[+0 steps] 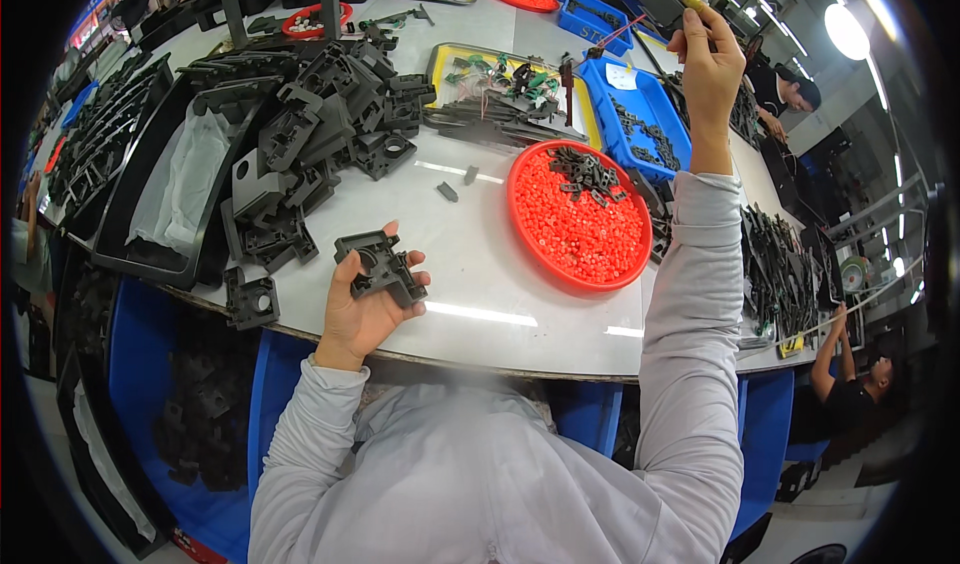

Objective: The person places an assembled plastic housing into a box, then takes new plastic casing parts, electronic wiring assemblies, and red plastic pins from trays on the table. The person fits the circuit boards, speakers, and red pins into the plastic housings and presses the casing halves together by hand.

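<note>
My left hand (362, 316) grips a dark grey moulded plastic housing (378, 267) with a round opening, held just above the near edge of the table. The thumb lies on its left side, and the fingers come round from behind and the right. My right hand (708, 54) is raised at the far right, its fingers bent and a yellow covering on one fingertip. Beside those fingers is a long dark shape (655, 2); what they hold is hard to make out. A red round tray (520, 232) of small red plastic pieces, with small black parts on top, lies between my arms.
Left of my left hand is a heap of similar grey housings (320, 114), next to a black tray (130, 234). Two small grey pieces (447, 192) lie mid-table. Behind stand a blue bin (675, 164) and a yellow-edged tray (437, 64). Other people work around.
</note>
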{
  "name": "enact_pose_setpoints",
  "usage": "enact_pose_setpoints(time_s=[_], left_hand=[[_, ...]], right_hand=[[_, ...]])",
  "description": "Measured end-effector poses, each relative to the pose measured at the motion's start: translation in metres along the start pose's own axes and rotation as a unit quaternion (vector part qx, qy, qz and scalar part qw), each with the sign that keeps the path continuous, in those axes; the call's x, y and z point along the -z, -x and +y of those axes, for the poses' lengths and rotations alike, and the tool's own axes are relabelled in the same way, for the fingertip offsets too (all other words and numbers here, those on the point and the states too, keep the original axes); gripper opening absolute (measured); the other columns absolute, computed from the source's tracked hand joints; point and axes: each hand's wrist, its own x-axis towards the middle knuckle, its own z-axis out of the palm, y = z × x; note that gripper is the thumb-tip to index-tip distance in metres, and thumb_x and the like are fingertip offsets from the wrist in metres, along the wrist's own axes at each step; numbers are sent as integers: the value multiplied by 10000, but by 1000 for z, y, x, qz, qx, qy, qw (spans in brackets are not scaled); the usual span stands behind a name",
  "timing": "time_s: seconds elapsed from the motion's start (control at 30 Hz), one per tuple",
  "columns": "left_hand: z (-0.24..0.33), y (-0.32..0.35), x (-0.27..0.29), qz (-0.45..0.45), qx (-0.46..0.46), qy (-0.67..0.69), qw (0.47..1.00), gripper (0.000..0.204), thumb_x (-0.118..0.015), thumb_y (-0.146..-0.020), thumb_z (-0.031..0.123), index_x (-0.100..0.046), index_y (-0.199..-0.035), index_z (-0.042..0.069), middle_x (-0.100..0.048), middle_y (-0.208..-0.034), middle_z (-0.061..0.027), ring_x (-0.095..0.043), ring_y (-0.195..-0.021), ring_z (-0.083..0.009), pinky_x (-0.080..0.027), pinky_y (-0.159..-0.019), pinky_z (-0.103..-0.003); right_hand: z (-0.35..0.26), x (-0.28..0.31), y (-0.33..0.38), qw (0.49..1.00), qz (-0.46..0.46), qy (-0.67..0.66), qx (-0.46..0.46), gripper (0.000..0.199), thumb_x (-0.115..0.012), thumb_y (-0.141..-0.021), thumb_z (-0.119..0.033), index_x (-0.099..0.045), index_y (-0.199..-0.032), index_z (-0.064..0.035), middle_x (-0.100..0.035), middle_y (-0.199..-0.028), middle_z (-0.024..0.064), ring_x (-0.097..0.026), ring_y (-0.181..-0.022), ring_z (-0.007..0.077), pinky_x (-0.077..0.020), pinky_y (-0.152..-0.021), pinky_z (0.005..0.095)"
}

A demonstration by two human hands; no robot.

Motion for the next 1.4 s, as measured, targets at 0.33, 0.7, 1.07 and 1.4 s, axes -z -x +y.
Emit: enact_pose_setpoints(time_s=[0.33,0.7,1.07,1.4], left_hand=[[-2,-20,-16,30,13,-58,998,705,-496,-836,535,-307,-1377,125,-503,-1133,-179,-588,-920,-309,-496,-809,-522],[24,-168,-52,37,64,-173,982,499,-494,-860,494,-488,-1181,111,-541,-1124,-193,-597,-869,-307,-490,-774,-471],[3,-171,-90,-63,55,-141,986,806,-358,-798,734,-327,-1365,162,-525,-1192,-162,-608,-936,-297,-545,-681,-448],[-6,-89,-53,-129,41,-167,977,1082,-329,-611,882,-319,-1350,92,-489,-1118,-189,-563,-631,-189,-478,-383,-256]], right_hand=[[34,4,8,981,-129,126,-70,252,-564,-856,-229,-663,-1015,-60,-588,-560,41,-529,-511,82,-413,-510,254],[59,19,5,984,-90,98,-121,227,-555,-865,-172,-657,-1014,-35,-590,-597,35,-492,-509,79,-364,-475,246],[-20,59,20,967,-72,-170,-175,268,-522,-911,-152,-592,-1129,-13,-556,-660,11,-477,-592,50,-362,-556,182],[-77,44,147,912,-127,-238,-308,287,-511,-908,-99,-561,-1153,43,-576,-740,41,-514,-593,83,-390,-550,194]])
